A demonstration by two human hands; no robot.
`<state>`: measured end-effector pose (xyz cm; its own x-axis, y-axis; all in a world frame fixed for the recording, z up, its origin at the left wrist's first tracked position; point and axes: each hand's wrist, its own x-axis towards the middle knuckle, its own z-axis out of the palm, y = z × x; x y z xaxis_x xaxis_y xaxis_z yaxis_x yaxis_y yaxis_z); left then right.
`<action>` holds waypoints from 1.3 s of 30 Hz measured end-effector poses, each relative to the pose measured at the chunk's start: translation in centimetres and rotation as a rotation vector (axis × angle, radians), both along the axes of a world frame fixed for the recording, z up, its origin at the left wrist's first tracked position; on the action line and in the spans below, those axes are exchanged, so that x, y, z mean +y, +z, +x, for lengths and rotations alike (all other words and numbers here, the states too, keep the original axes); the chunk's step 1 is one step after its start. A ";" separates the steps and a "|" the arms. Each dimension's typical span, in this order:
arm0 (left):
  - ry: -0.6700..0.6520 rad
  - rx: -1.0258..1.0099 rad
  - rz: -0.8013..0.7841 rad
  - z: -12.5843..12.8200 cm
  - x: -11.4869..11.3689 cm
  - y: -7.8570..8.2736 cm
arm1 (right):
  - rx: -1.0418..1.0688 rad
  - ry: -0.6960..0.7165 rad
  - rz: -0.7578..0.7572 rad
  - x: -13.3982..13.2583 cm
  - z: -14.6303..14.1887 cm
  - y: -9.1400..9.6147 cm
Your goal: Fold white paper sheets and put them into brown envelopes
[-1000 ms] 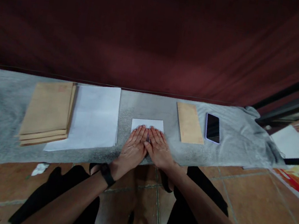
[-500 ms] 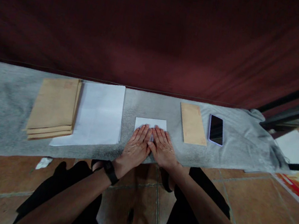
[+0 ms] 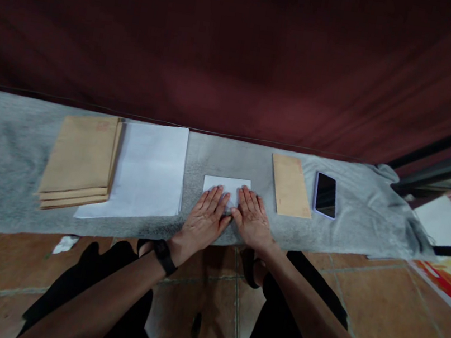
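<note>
A small white folded sheet of paper (image 3: 226, 184) lies on the grey cloth in front of me, its near part covered by my hands. My left hand (image 3: 206, 218) rests flat on its left side with the fingers stretched out. On the right side, my right hand (image 3: 252, 218) also lies flat, fingertips at the paper's right edge. A narrow gap between the two hands shows some of the paper. Neither hand grasps anything.
Left of the hands lie a stack of white paper (image 3: 150, 175) and, overlapping it, several brown envelopes (image 3: 81, 156). To the right are a single brown envelope (image 3: 291, 187) and a phone (image 3: 326, 195). The grey cloth (image 3: 227, 155) meets a dark red curtain (image 3: 237, 91) behind.
My hands have moved apart, the right one outward to the right, so more of the folded paper shows between them. The other things stay in place.
</note>
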<state>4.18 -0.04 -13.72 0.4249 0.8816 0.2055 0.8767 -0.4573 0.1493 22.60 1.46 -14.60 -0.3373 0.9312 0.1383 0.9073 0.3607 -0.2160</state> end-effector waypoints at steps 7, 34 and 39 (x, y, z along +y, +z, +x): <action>0.029 -0.016 -0.020 -0.6 0.6 0.0 | 0.019 -0.051 -0.005 0.5 1.0 -0.3; 0.148 0.011 -0.030 -2.8 2.0 -0.1 | 0.050 -0.126 0.025 1.6 2.6 -0.9; 0.153 0.005 -0.017 -2.6 2.1 -0.1 | 0.070 -0.151 0.006 1.9 2.5 -0.6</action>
<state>1.56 2.03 -13.79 0.2859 0.9397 0.1879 0.9368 -0.3153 0.1517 25.15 3.36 -15.20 -0.1827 0.9697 0.1621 0.9340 0.2226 -0.2793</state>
